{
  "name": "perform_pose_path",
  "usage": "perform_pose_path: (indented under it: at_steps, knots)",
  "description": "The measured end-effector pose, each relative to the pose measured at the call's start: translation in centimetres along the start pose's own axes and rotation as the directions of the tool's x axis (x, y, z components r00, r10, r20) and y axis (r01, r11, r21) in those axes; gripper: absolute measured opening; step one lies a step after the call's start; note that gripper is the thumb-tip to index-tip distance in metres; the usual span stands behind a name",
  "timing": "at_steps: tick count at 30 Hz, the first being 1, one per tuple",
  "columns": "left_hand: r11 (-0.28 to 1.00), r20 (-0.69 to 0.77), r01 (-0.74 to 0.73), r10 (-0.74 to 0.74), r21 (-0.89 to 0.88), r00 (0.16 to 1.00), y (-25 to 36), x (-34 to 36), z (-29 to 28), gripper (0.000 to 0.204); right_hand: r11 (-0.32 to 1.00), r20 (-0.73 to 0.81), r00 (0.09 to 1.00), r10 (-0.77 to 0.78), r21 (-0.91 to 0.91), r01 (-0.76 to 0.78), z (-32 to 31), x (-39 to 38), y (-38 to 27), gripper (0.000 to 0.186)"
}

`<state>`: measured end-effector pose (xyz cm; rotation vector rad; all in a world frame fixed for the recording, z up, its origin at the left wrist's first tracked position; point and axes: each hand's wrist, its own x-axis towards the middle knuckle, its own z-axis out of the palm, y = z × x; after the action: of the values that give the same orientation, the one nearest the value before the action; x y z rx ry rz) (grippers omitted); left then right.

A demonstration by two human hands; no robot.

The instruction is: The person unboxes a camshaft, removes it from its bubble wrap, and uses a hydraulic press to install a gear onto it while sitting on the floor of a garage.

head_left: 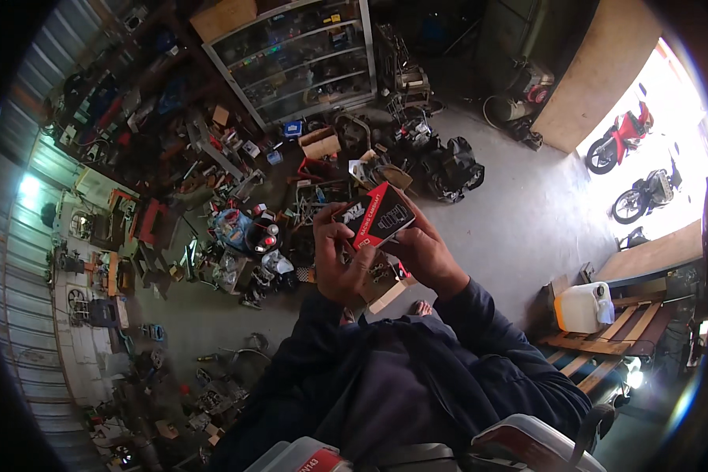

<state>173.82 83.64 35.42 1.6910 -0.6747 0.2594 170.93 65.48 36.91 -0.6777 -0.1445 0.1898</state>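
Between both hands I hold a small black and red camshaft box (375, 218), tilted, with its printed face toward me. My left hand (339, 256) is closed on the box's left side, its thumb against the lower edge. From the right, my right hand (428, 256) grips the other side, thumb near the lower right corner. The box looks closed; what is inside is hidden. Below the hands, partly covered by them, an open cardboard box (389, 296) with metal parts sits near my feet.
A glass-fronted cabinet (299, 59) stands at the far side, with heaps of parts and tools on the floor before it. At right, a white jerrycan (580, 308) rests on a wooden pallet (606, 334). Outside the doorway stands a red motorcycle (623, 140).
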Motion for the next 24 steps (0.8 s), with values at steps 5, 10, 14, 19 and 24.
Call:
perform_pose_path:
  at_steps: [5,10,14,19,24]
  knots:
    - [0.849,-0.112,-0.064,0.005,-0.525,0.994,2.2,0.9,0.9,0.061,0.999,0.030,0.999,-0.036,-0.034,0.037,1.7,-0.4,-1.0,0.071]
    - [0.889,-0.025,-0.097,0.096,-0.448,0.995,2.8,1.6,0.0,0.088,0.967,0.108,0.974,-0.197,-0.139,0.211,0.9,-0.5,-1.1,0.085]
    - [0.758,0.002,0.088,-0.114,-0.647,0.994,1.6,-0.1,0.9,0.084,0.961,0.072,0.960,-0.269,-0.050,0.273,1.9,-0.5,-1.1,0.100]
    - [0.563,0.057,0.226,-0.302,-0.795,0.952,2.0,-0.2,1.0,0.073,0.882,0.153,0.953,-0.260,-0.364,0.299,1.2,-0.9,-2.4,0.090]
    - [0.843,0.102,0.206,-0.180,-0.497,0.978,1.9,-0.8,-2.5,0.076,0.659,0.310,0.949,-0.061,-0.702,0.271,0.2,-1.7,-3.9,0.083]
